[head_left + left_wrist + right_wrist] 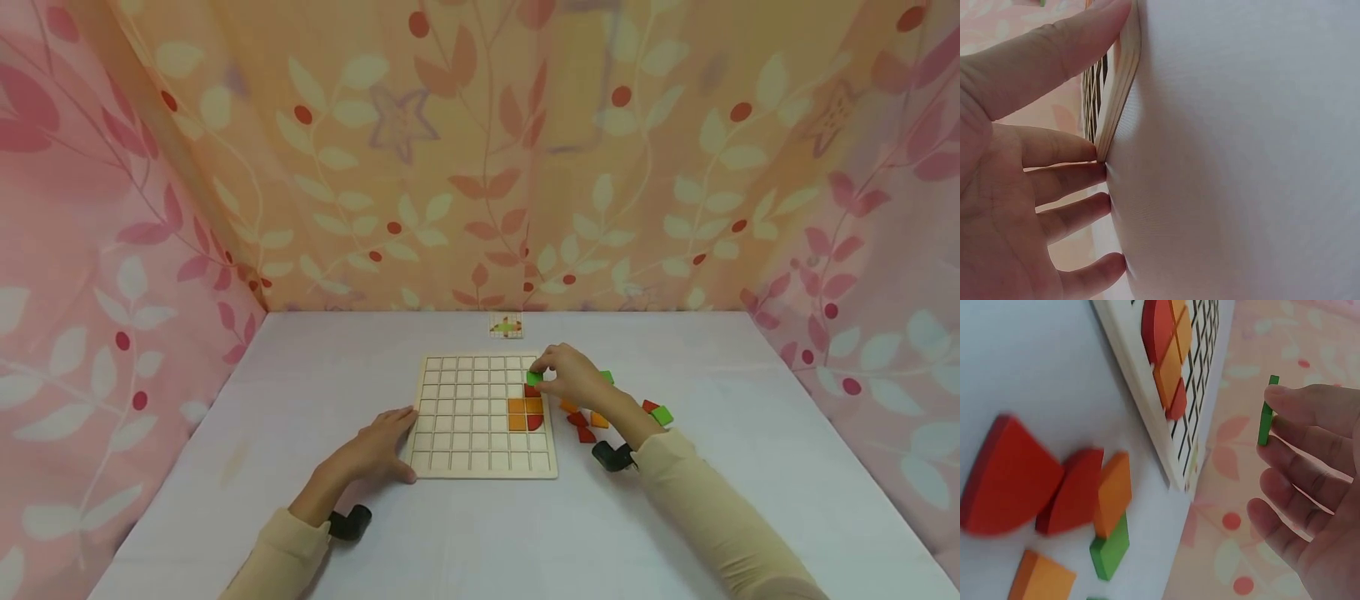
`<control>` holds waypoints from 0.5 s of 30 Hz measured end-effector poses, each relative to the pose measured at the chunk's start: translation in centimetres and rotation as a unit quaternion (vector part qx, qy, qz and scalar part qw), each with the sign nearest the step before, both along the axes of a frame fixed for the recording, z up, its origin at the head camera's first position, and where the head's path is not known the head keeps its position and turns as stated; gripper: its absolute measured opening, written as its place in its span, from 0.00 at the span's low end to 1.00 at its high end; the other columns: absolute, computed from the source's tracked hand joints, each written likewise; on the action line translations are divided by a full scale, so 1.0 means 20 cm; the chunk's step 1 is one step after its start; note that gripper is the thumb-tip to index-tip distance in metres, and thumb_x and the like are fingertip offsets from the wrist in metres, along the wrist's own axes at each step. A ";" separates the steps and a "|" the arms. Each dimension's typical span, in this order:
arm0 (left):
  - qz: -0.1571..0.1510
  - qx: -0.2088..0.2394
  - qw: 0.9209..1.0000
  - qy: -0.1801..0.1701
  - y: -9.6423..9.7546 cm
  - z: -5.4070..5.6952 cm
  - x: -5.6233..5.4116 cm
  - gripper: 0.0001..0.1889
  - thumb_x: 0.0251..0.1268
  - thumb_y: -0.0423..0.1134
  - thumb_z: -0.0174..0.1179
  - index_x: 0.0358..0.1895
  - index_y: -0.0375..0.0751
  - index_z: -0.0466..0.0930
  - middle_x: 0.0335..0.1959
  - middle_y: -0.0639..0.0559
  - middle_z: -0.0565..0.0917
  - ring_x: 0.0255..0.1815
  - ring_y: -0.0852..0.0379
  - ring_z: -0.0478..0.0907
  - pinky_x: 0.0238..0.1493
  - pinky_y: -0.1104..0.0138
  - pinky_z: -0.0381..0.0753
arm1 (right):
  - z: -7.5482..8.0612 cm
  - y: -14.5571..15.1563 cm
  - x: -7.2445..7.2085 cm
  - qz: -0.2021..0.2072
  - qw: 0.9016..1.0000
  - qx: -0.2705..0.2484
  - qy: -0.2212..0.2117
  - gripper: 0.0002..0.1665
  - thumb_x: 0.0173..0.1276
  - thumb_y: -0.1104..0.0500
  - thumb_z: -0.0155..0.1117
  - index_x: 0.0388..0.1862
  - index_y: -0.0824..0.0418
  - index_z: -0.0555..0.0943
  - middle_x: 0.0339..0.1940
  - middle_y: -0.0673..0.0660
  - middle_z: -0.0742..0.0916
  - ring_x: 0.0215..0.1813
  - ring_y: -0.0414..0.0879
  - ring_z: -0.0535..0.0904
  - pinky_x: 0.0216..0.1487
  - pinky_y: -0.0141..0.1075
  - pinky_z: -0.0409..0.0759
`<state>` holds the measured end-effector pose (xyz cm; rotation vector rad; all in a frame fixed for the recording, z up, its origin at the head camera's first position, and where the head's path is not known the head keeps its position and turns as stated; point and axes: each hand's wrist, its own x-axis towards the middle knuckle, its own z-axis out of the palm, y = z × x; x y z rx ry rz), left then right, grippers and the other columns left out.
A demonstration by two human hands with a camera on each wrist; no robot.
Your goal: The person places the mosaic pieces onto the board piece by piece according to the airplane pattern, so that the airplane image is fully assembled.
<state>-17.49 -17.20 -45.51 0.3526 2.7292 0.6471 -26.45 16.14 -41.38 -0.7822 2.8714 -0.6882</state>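
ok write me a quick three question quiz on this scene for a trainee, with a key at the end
1. Which hand pinches a green tile?

2. True or false: the left hand touches the gridded board.

3. In the head view, what lies just beyond the board's far edge?
a) a loose orange tile
b) a small patterned card
c) a loose red tile

Key: 1. The right hand. 2. True. 3. b.
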 end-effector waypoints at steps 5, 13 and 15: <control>0.001 0.003 1.000 0.003 0.00 0.00 0.01 0.52 0.42 0.41 0.78 0.73 0.32 0.59 0.76 0.38 0.61 0.77 0.37 0.55 0.70 0.39 0.59 | -0.02 -0.07 0.00 0.031 0.999 0.010 0.014 0.15 0.60 0.59 0.72 0.46 0.62 0.87 0.40 0.54 0.86 0.47 0.50 0.77 0.54 0.44 0.79; -0.003 0.006 1.000 0.005 0.00 0.01 0.01 0.52 0.42 0.41 0.78 0.73 0.31 0.60 0.75 0.38 0.61 0.77 0.37 0.55 0.70 0.39 0.59 | -0.08 -0.16 0.01 0.056 0.998 0.026 0.018 0.12 0.60 0.59 0.71 0.43 0.60 0.88 0.36 0.51 0.86 0.41 0.45 0.74 0.46 0.37 0.76; -0.004 0.007 1.000 0.005 0.00 0.01 0.01 0.52 0.42 0.41 0.78 0.73 0.31 0.60 0.75 0.38 0.61 0.77 0.37 0.55 0.70 0.39 0.59 | -0.10 -0.18 0.01 0.064 0.997 0.029 0.025 0.11 0.59 0.59 0.71 0.41 0.60 0.88 0.35 0.51 0.86 0.39 0.44 0.74 0.44 0.36 0.75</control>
